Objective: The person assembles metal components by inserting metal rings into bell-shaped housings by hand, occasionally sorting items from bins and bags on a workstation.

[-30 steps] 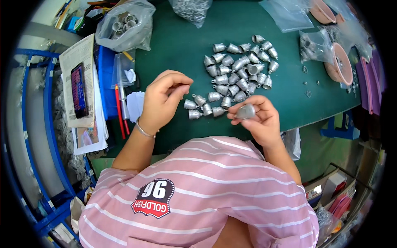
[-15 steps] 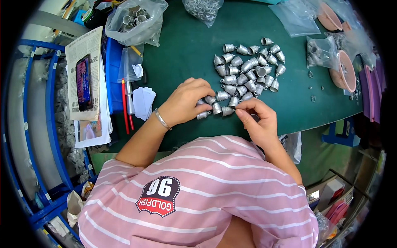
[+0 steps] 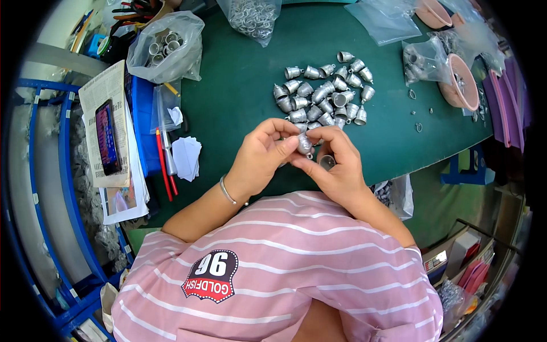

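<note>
Between the fingertips of my left hand [image 3: 259,157] is a small silver metal bell [image 3: 304,146], its loop end pointing toward me. My right hand [image 3: 343,171] meets the left at this bell, thumb and forefinger close to its loop. A second bell [image 3: 327,162], its open mouth showing, is tucked in the curled fingers of my right hand. Just beyond both hands lies a loose pile of similar silver bells [image 3: 325,94], some on their sides with loops showing. My hands hide the nearest part of the pile.
On the green table [image 3: 239,74], a bag of silver cups [image 3: 165,48] and a bag of rings [image 3: 250,17] stand at the back. Red pens [image 3: 165,171] and paper slips [image 3: 186,158] lie left, beside a phone [image 3: 108,137]. A pink bowl [image 3: 464,91] sits right.
My hands have come together from apart, with a bell now raised between the fingertips. Bells that lay by my left hand are no longer visible there. The whole view has shifted slightly.
</note>
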Available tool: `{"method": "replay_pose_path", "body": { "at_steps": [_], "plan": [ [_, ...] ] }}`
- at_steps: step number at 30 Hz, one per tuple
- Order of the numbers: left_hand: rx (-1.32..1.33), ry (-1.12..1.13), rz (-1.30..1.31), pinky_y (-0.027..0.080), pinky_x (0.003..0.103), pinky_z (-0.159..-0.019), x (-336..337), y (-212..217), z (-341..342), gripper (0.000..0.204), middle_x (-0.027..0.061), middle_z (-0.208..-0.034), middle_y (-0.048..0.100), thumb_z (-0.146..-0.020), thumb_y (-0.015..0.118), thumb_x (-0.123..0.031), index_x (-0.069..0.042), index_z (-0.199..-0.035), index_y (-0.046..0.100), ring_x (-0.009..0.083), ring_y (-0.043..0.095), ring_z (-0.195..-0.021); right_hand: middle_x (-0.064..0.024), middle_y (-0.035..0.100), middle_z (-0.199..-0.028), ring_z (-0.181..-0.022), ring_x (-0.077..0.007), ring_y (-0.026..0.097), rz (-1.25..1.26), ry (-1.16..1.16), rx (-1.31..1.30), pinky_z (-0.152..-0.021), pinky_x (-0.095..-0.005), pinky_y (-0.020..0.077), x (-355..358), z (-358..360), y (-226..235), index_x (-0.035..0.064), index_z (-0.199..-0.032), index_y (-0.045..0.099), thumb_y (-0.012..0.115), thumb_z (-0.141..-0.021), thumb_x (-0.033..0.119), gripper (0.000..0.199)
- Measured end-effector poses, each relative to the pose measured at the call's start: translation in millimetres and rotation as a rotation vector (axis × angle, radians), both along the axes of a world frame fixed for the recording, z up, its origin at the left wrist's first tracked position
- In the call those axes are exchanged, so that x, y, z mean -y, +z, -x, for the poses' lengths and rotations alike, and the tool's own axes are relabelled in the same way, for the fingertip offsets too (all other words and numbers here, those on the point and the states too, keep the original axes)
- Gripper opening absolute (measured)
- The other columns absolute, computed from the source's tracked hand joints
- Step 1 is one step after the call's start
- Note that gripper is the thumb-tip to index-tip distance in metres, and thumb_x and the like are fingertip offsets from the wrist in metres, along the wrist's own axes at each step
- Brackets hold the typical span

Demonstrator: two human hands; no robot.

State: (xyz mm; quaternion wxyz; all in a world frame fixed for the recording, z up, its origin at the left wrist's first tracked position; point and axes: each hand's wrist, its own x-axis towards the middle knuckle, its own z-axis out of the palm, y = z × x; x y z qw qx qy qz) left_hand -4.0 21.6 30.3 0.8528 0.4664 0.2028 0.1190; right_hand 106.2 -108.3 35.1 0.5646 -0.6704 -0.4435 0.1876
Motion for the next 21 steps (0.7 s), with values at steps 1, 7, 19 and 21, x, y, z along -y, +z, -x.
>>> {"method": "replay_pose_path", "body": {
  "at_steps": [1,7,19,21],
  "plan": [
    [-0.020,-0.011,0.016,0.053,0.028,-0.075,1.2,0.9,-0.4,0.021,0.0104,-0.096,0.059,-0.090,0.054,-0.012,0.003,-0.105,0.051,0.0164,0.061,-0.087,-0.0085,0.057,-0.090,-0.072,-0.0169,0.054,-0.001,-0.006,0.001,-0.055,-0.0247,0.0423,0.3,-1.3,-1.3,0.0033,-0.102,0.057,0.073,-0.070,0.004,0.036],
    [-0.037,-0.048,-0.011,0.052,0.027,-0.078,0.7,7.9,1.5,0.015,0.0094,-0.101,0.057,-0.089,0.056,-0.008,0.003,-0.099,0.058,0.0147,0.058,-0.089,-0.0095,0.059,-0.084,-0.069,-0.0160,0.056,-0.049,-0.044,-0.074,-0.059,-0.0249,0.0450,4.4,-6.8,-1.6,-0.0008,-0.098,0.061,0.067,-0.077,0.006,0.022],
    [0.034,-0.053,-0.147,0.050,0.026,-0.080,2.5,3.0,3.2,0.013,0.0093,-0.105,0.052,-0.086,0.058,-0.002,0.006,-0.095,0.062,0.0147,0.057,-0.089,-0.0093,0.058,-0.091,-0.074,-0.0150,0.057,-0.060,0.007,-0.102,-0.061,-0.0238,0.0465,8.1,-8.4,1.5,-0.0012,-0.100,0.061,0.065,-0.079,0.004,0.022],
    [0.033,-0.055,-0.154,0.050,0.026,-0.080,2.7,3.1,3.2,0.012,0.0093,-0.105,0.052,-0.086,0.059,-0.002,0.006,-0.095,0.063,0.0147,0.057,-0.089,-0.0094,0.058,-0.093,-0.074,-0.0147,0.057,-0.093,0.008,-0.093,-0.061,-0.0234,0.0466,7.8,-8.1,0.3,-0.0012,-0.100,0.061,0.066,-0.078,0.003,0.023]
  ]
}}
